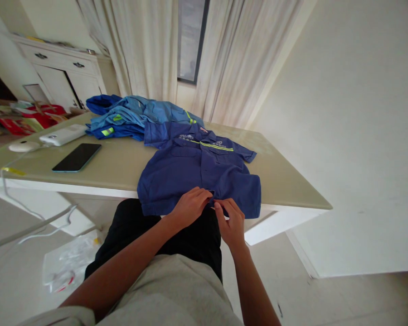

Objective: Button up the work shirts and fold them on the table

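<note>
A dark blue short-sleeved work shirt (187,170) lies front side up on the table, its collar away from me and its hem hanging over the near edge. A yellow-green stripe and white lettering cross its chest. My left hand (192,206) pinches the front placket near the hem. Close beside it, my right hand (231,217) also has its fingers closed on the placket's lower end. The fingertips of both hands nearly meet there. Whether a button sits between them is too small to tell.
Behind the shirt, a heap of blue work clothes (132,113) rests on the table (285,181). To the left lie a black phone (77,157), a white device (64,134) and a white rounded object (23,146) near a cable. A plastic bag (71,260) is on the floor. A wall stands at right.
</note>
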`<state>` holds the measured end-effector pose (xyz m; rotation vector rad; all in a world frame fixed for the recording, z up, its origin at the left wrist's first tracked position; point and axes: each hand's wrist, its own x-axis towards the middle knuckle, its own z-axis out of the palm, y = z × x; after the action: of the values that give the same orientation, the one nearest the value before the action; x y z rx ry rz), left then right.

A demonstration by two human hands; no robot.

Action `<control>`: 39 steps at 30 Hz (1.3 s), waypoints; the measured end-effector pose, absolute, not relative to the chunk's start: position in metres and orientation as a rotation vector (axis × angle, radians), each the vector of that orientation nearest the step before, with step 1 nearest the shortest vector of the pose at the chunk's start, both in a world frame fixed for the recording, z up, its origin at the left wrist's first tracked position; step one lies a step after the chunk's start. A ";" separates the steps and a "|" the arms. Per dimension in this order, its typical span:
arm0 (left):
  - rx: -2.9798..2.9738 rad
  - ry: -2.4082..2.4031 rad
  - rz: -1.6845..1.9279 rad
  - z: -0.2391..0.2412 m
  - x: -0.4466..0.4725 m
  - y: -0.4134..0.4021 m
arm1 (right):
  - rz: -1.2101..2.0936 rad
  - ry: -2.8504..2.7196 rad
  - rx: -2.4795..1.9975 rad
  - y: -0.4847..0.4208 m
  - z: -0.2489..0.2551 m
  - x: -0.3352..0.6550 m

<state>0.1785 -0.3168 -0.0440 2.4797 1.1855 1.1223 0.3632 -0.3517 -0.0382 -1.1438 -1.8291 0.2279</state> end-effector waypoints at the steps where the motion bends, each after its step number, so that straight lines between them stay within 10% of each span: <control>1: 2.457 1.180 1.138 -0.044 0.179 -0.317 | 0.247 -1.819 -1.152 -0.351 -0.038 0.364; 16: 2.277 1.181 1.017 -0.038 0.179 -0.314 | 0.425 -1.831 -1.228 -0.336 -0.046 0.365; 39: 1.958 1.162 0.850 -0.031 0.175 -0.308 | -0.199 -2.035 -0.983 -0.336 -0.057 0.363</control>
<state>0.1753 -0.3085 -0.0306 1.9579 1.1617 0.8500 0.3633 -0.3363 -0.0572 -0.9827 -2.0350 -0.1993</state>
